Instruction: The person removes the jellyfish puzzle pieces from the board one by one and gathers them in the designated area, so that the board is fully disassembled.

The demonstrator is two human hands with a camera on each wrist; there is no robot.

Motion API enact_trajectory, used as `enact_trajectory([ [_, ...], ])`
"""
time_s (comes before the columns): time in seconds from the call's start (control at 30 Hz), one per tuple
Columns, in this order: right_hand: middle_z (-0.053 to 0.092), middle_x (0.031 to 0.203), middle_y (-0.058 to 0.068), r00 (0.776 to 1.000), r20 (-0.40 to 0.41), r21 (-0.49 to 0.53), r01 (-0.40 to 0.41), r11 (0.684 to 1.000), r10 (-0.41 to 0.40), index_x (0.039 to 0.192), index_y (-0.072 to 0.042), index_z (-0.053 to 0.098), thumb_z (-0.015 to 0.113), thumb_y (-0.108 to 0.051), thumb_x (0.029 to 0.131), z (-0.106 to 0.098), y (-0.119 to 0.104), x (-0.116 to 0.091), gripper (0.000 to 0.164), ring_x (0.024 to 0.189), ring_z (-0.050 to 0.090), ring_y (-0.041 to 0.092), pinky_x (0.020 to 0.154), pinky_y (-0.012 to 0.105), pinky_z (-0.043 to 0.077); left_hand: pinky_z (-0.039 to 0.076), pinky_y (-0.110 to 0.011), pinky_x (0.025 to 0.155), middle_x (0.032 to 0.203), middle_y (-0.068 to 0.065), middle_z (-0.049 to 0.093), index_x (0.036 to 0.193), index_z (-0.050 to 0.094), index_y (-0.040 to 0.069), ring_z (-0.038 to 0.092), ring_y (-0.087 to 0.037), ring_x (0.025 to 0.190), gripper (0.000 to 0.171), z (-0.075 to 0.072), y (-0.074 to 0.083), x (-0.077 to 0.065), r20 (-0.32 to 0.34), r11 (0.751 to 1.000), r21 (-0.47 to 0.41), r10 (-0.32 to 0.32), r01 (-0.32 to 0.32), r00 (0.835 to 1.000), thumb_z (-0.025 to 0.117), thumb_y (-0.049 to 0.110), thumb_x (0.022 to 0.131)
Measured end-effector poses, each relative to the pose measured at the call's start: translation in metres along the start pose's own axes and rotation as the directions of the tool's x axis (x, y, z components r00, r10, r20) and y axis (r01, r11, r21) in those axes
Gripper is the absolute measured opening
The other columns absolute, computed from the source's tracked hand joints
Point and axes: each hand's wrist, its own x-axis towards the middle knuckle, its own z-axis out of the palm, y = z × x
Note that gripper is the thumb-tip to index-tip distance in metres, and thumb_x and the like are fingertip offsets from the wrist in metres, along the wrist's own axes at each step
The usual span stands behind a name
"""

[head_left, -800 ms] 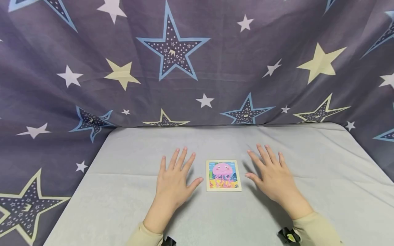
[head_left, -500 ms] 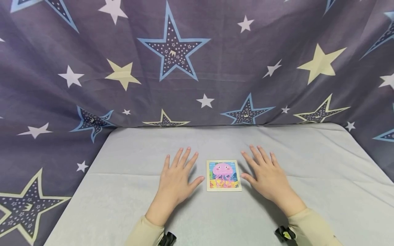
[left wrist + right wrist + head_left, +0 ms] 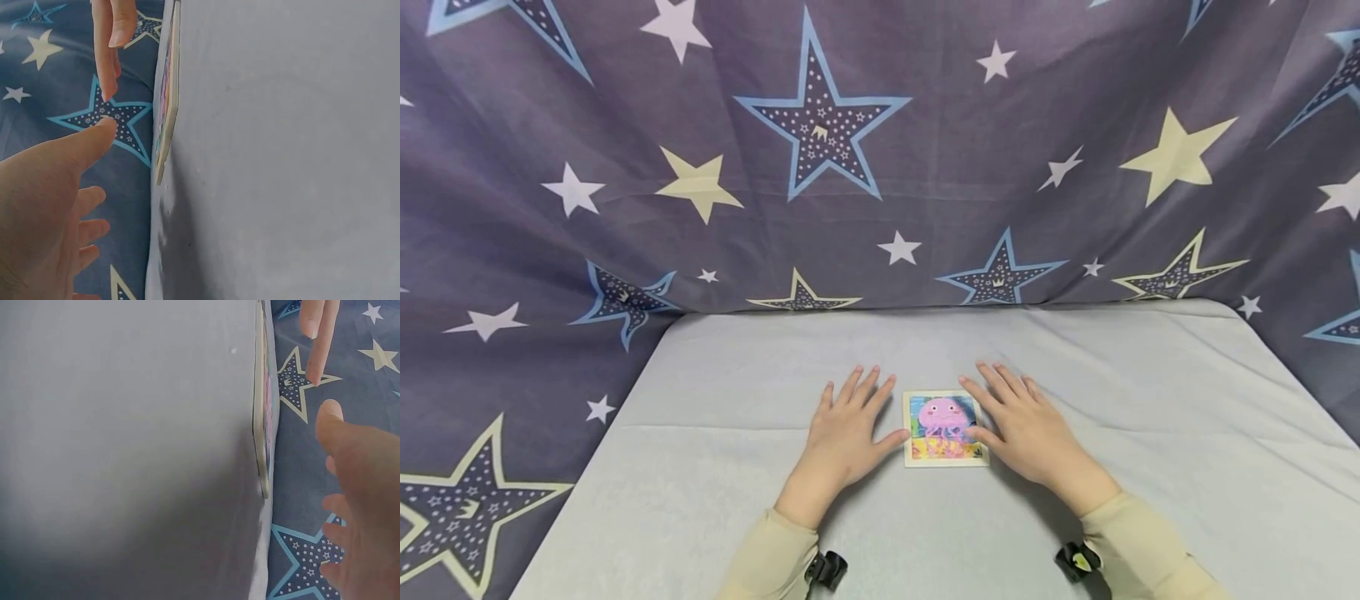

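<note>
A small square picture puzzle (image 3: 943, 417) with a pale frame lies flat on the light grey cloth, showing a pink jellyfish over a yellow seabed. To its left my left hand (image 3: 847, 433) hovers with fingers spread, the thumb tip at the frame's left edge. My right hand (image 3: 1026, 429) is on the other side, fingers straight, its thumb and index fingertip overlapping the puzzle's right edge in the head view. Both wrist views show the puzzle's thin edge (image 3: 170, 106) on the cloth, with the hands raised above it. Neither hand holds anything.
The table (image 3: 715, 500) is covered with a light grey cloth that has slight creases. Behind it and at both sides hangs a dark curtain (image 3: 925, 150) printed with stars. Black straps (image 3: 827, 570) with wrist cameras sit at both beige sleeves.
Both hands have moved inward toward the puzzle, the right one farther, until its thumb and index finger overlap the puzzle's edge. The puzzle has stayed in place.
</note>
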Motion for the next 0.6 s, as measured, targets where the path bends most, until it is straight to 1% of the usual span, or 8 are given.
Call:
enact_trajectory([
  [0.17,0.036,0.156,0.014,0.997,0.0,0.015,0.071,0.997,-0.071,0.151,-0.016,0.044,0.062,-0.042,0.096,0.004,-0.001,0.006,0.064,0.143,0.031,0.039,0.112,0.062,0.027,0.016,-0.06,0.117,0.162,-0.004,0.026,0.156,0.034,0.019,0.015,-0.028,0.15,0.079,0.005,-0.004,0.007,0.077,0.999,-0.013,0.051,-0.05,0.996,0.054,0.062,0.093],
  [0.3,0.04,0.154,0.014,0.994,0.023,0.02,0.104,0.994,-0.104,0.15,-0.017,0.045,0.063,-0.044,0.095,0.004,-0.002,0.011,0.064,0.141,0.035,0.038,0.112,0.061,0.029,0.019,-0.059,0.117,0.162,-0.004,0.028,0.154,0.037,0.017,0.017,-0.027,0.15,0.082,0.01,-0.006,0.015,0.124,0.995,-0.061,0.084,-0.077,0.989,0.057,0.064,0.09],
  [0.37,0.041,0.153,0.015,0.992,0.044,0.03,0.117,0.993,-0.118,0.15,-0.016,0.046,0.064,-0.044,0.095,0.003,-0.003,0.013,0.064,0.14,0.037,0.038,0.112,0.059,0.03,0.021,-0.058,0.117,0.16,-0.005,0.032,0.153,0.039,0.015,0.02,-0.029,0.149,0.083,0.011,-0.007,0.018,0.144,0.992,-0.103,0.087,-0.073,0.986,0.06,0.064,0.088],
  [0.47,0.045,0.149,0.017,0.987,0.063,0.045,0.144,0.989,-0.147,0.148,-0.013,0.048,0.066,-0.042,0.093,0.002,-0.005,0.016,0.064,0.138,0.04,0.038,0.112,0.057,0.032,0.024,-0.054,0.116,0.156,-0.007,0.038,0.151,0.042,0.013,0.025,-0.03,0.146,0.085,0.012,-0.007,0.021,0.169,0.986,-0.16,0.078,-0.05,0.983,0.064,0.063,0.086],
  [0.6,0.051,0.143,0.018,0.979,0.058,0.062,0.193,0.979,-0.197,0.143,-0.01,0.053,0.071,-0.036,0.091,0.001,-0.007,0.023,0.061,0.133,0.045,0.036,0.111,0.054,0.035,0.027,-0.05,0.116,0.152,-0.008,0.042,0.151,0.042,0.011,0.032,-0.029,0.143,0.088,0.013,-0.006,0.024,0.174,0.981,-0.194,0.061,-0.027,0.983,0.069,0.061,0.083],
])
